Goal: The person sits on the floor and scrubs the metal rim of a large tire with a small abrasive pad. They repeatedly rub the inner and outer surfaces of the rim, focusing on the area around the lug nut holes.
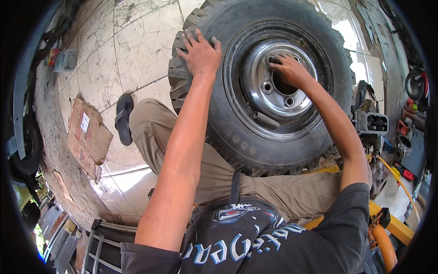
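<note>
A large black tyre [269, 153] with chunky tread lies in front of my bent legs, fitted around a silvery steel wheel [260, 98] with round bolt holes and a wide centre opening. My left hand [200, 54] rests on the tyre's upper left shoulder, fingers spread and holding nothing. Over the wheel's middle, my right hand [290, 71] has its fingers bent and drawn together at an upper bolt hole beside the centre opening. Whatever those fingertips may pinch is hidden. A dark cylindrical piece [266, 120] sits against the lower inner edge of the wheel.
On the tiled floor to the left are a black sandal [123, 119] and a torn cardboard piece [89, 134]. A metal engine part [372, 122] stands right of the tyre. A yellow metal frame [397, 228] is at lower right, with an orange hose [401, 185] above it.
</note>
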`<state>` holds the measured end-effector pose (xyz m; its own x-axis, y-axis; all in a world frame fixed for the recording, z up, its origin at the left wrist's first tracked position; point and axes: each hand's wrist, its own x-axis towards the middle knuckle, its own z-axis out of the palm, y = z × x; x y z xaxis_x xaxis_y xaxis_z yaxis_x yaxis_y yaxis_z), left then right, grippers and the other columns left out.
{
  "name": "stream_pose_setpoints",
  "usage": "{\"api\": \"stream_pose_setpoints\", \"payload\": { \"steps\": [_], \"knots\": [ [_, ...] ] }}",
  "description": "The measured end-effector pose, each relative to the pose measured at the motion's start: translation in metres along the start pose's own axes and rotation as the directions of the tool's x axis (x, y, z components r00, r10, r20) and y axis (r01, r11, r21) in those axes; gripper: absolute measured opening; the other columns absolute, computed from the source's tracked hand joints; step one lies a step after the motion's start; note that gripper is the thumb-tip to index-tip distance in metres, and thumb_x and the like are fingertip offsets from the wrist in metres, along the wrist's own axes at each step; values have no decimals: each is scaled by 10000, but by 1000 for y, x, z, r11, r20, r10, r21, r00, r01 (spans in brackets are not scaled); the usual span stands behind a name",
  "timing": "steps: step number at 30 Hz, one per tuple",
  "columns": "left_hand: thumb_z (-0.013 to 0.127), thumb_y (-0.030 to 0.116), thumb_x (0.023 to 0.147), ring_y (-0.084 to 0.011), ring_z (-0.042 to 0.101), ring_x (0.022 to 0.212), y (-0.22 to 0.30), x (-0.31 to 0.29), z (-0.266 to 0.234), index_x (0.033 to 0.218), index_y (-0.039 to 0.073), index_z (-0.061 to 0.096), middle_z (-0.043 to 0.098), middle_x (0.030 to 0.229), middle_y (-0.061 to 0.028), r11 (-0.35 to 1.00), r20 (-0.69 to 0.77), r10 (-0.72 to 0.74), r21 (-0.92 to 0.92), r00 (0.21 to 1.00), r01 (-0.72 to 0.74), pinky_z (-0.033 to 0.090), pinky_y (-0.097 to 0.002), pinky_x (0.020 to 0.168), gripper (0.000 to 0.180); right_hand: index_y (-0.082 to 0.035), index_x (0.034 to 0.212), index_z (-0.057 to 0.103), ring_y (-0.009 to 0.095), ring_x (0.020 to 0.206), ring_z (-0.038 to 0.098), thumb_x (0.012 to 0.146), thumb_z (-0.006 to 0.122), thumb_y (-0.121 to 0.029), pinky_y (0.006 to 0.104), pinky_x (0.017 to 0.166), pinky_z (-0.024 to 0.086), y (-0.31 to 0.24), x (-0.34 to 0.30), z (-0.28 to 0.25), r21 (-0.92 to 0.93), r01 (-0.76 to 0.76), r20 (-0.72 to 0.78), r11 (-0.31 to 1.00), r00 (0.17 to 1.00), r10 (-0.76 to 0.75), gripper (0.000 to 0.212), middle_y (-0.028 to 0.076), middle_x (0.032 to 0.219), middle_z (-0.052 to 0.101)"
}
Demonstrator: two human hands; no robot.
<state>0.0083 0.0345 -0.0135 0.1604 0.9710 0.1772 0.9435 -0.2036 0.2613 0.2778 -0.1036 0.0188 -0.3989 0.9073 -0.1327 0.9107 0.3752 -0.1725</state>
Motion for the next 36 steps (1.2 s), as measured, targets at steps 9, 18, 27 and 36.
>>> {"api": "stream_pose_setpoints", "payload": {
  "steps": [9,18,27,36],
  "knots": [
    [429,443,991,-367,298,1492,1,-2,1,1504,8,376,378,1556,-243,1000,0,8,-5,1000,-8,265,-658,1141,674,-3,1129,683,421,957,646,822,675,-60,487,875,516,-40,-3,43,279,-231,-281,932,909,309,313,252,1073,643],
    [420,449,994,-367,289,1496,1,-2,0,1512,11,366,353,1572,-240,1000,22,5,-3,1000,-5,258,-654,1148,681,11,1100,685,445,932,651,819,661,-60,491,864,529,-57,-7,45,286,-331,-263,899,875,407,292,270,1071,635],
    [399,434,990,-367,254,1513,1,-1,-4,1520,16,380,327,1594,-242,999,58,-8,-48,998,11,218,-661,1163,675,40,1034,675,456,904,666,806,649,-56,504,848,546,-87,-15,39,285,-381,-171,880,883,437,248,305,1091,616],
    [406,441,988,-370,261,1509,-1,-3,0,1519,16,374,342,1584,-238,998,35,-6,-56,999,8,232,-658,1161,681,74,811,671,482,819,669,785,613,-36,529,805,557,-100,-13,41,293,-355,-51,888,921,386,127,316,1008,621]
  ]
}}
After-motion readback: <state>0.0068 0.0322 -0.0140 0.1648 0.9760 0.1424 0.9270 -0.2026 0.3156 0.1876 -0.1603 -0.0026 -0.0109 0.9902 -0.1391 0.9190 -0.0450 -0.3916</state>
